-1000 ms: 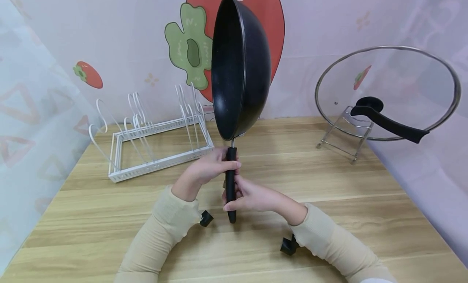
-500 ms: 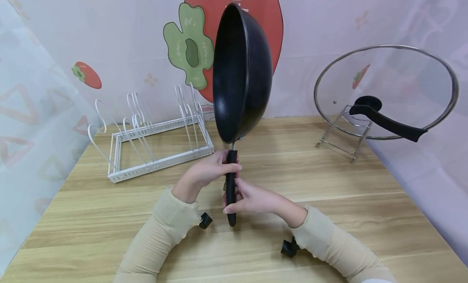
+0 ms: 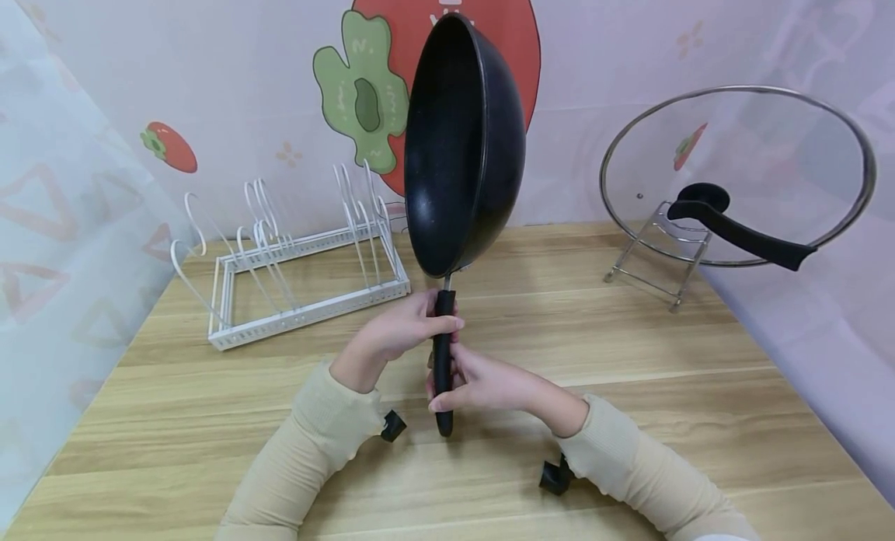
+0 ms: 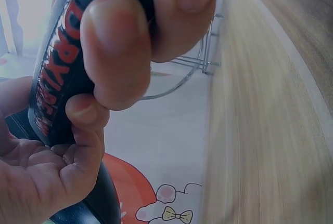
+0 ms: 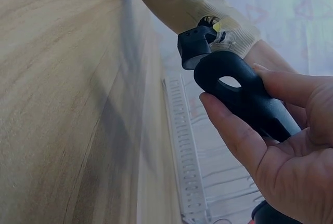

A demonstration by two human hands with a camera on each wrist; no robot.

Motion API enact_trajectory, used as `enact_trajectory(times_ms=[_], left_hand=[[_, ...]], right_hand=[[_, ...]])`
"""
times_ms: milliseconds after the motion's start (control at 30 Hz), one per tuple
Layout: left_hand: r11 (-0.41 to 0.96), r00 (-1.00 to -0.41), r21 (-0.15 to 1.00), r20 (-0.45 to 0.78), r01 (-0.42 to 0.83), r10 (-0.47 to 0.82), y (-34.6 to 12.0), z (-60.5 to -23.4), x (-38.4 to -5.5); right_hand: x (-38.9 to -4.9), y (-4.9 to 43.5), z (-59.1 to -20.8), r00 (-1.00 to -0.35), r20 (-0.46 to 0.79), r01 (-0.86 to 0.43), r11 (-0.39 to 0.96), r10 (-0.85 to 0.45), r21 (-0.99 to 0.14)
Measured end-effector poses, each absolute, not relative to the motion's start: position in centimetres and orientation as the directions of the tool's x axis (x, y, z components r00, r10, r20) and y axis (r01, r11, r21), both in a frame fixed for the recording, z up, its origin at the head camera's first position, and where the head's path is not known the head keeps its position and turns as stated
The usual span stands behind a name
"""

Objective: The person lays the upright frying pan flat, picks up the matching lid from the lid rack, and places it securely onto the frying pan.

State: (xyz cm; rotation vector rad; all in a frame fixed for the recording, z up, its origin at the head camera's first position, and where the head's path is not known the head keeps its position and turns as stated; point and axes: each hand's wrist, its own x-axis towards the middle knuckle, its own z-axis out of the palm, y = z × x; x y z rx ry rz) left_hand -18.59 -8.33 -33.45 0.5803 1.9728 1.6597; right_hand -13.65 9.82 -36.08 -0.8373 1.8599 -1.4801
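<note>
A black wok (image 3: 503, 152) is held up over the table, its bowl on edge with the hollow facing left and its handle (image 3: 443, 354) pointing down toward me. My left hand (image 3: 402, 323) grips the upper part of that handle, close to the bowl. Lower down, my right hand (image 3: 482, 382) holds it with thumb and fingers on either side. Red lettering on the handle (image 4: 60, 73) shows between the fingers in the left wrist view. The right wrist view shows the handle's end with its hanging hole, the handle (image 5: 250, 99) lying between thumb and fingers.
A white wire rack (image 3: 308, 315) with upright curved hooks stands on the wooden table (image 3: 175, 440) at the back left. At the back right, a glass lid (image 3: 783, 160) with a black handle leans on a small metal stand (image 3: 643, 280). A printed cloth (image 3: 573, 75) hangs behind.
The wok has come down slightly in the head view, and its bowl has turned a little so more of the hollow shows. Both hands keep their hold and sink slightly with it.
</note>
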Motion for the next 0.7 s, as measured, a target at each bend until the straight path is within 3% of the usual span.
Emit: enact_trajectory(times_ms=[267, 700], left_hand=[[0.149, -0.786, 0.989, -0.081, 0.014, 0.613, -8.19, -33.41, -18.56], [0.163, -0.783, 0.986, -0.074, 0.036, 0.618, -7.95, -33.07, -18.72]], right_hand=[[-13.78, 9.98, -36.31, -0.602, -0.050, -0.102, 0.138, -0.797, -0.985], [-13.76, 9.80, -36.37, -0.639, -0.033, -0.160, 0.174, -0.769, -0.972]])
